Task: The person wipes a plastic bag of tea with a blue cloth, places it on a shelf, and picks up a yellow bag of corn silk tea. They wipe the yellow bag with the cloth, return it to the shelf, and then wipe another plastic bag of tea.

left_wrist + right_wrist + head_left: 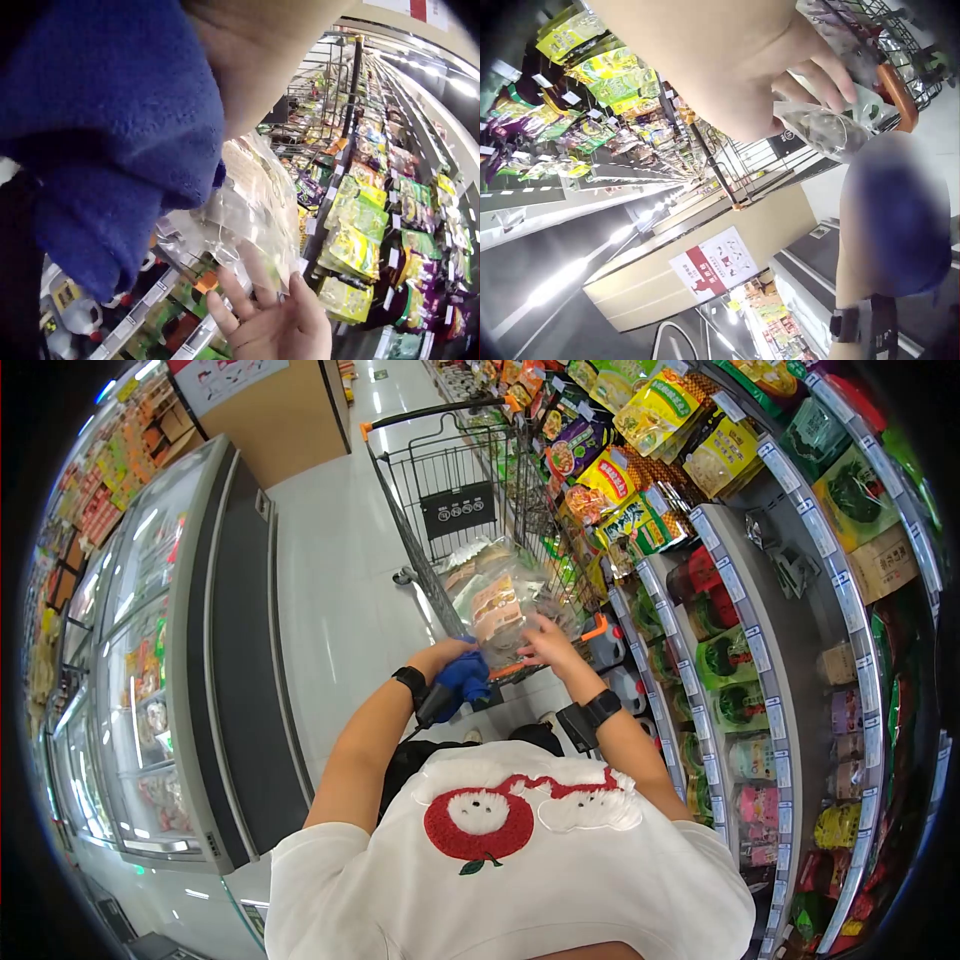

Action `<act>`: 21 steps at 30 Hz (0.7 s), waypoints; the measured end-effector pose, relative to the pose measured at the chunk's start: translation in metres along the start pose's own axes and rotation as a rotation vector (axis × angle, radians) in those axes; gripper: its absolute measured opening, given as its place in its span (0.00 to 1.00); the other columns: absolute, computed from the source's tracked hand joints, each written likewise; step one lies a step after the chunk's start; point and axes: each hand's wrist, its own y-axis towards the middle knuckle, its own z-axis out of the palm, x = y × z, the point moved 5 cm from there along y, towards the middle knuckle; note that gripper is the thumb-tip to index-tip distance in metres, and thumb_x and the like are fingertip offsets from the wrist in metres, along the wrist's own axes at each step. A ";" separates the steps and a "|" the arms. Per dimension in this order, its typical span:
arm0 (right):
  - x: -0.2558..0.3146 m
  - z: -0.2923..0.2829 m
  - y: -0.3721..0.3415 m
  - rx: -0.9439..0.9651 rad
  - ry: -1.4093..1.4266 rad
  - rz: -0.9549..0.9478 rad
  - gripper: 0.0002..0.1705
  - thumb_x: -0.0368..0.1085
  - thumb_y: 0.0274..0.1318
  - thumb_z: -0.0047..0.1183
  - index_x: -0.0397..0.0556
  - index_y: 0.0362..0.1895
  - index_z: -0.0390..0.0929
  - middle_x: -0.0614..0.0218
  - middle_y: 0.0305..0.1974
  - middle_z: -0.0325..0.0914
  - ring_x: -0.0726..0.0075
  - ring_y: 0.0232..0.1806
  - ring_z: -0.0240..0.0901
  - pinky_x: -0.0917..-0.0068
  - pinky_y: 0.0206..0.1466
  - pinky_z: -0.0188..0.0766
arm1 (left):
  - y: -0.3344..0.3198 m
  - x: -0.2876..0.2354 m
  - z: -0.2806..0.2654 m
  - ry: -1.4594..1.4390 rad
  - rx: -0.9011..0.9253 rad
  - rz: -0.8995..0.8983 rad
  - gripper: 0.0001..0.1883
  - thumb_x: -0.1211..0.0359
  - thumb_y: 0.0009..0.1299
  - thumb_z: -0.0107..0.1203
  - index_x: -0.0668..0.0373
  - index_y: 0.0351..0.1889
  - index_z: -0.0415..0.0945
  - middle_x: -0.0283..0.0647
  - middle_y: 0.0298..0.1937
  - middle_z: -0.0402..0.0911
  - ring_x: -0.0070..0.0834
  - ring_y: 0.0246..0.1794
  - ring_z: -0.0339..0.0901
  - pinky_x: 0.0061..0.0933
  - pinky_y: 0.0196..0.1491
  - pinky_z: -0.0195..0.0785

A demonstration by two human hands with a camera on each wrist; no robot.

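Note:
A clear plastic package with a pale orange label [497, 607] is between the two hands over the cart's near end. My left hand [447, 652] holds its left side; the fingertips are mostly hidden. Blue cloth [463, 678] hangs under that hand and fills much of the left wrist view [112, 142]. My right hand [548, 643] is at the package's near right side. The left wrist view has its fingers [238, 304] spread, with one seen through the plastic. In the right wrist view the clear plastic [829, 133] lies by the right fingertips.
The wire shopping cart [400, 510] has orange corners and holds several packages. Shelves of bagged goods [735, 650] run close along the right side. A glass-topped freezer [150, 630] stands at the left, across a strip of tiled floor [325, 560].

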 end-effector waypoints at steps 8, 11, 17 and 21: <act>-0.032 -0.018 0.027 -0.185 -0.088 -0.222 0.25 0.32 0.58 0.45 0.49 0.61 0.61 0.66 0.29 0.66 0.71 0.22 0.73 0.77 0.21 0.72 | -0.005 -0.005 0.017 0.797 -0.264 0.272 0.18 0.56 0.62 0.51 0.57 0.43 0.77 0.53 0.39 0.78 0.48 0.40 0.76 0.37 0.45 0.69; -0.049 -0.025 0.036 -0.328 -0.096 -0.290 0.21 0.30 0.57 0.45 0.46 0.57 0.66 0.67 0.28 0.64 0.71 0.21 0.72 0.77 0.21 0.72 | -0.031 -0.019 0.035 1.027 -0.349 0.358 0.19 0.55 0.60 0.51 0.56 0.43 0.78 0.55 0.41 0.78 0.49 0.43 0.75 0.38 0.47 0.68; -0.080 -0.036 0.036 -0.483 0.009 -0.359 0.19 0.33 0.52 0.48 0.47 0.50 0.72 0.61 0.27 0.76 0.67 0.26 0.76 0.72 0.30 0.70 | -0.041 -0.009 0.082 1.480 -0.045 0.281 0.26 0.47 0.56 0.54 0.64 0.35 0.79 0.56 0.36 0.79 0.47 0.38 0.77 0.39 0.43 0.69; -0.093 -0.036 0.029 -0.514 -0.194 -0.507 0.26 0.34 0.49 0.51 0.47 0.56 0.65 0.60 0.30 0.77 0.64 0.29 0.76 0.70 0.32 0.71 | -0.055 -0.016 0.138 1.684 0.215 0.206 0.27 0.45 0.59 0.50 0.61 0.39 0.79 0.53 0.40 0.79 0.47 0.40 0.77 0.39 0.44 0.69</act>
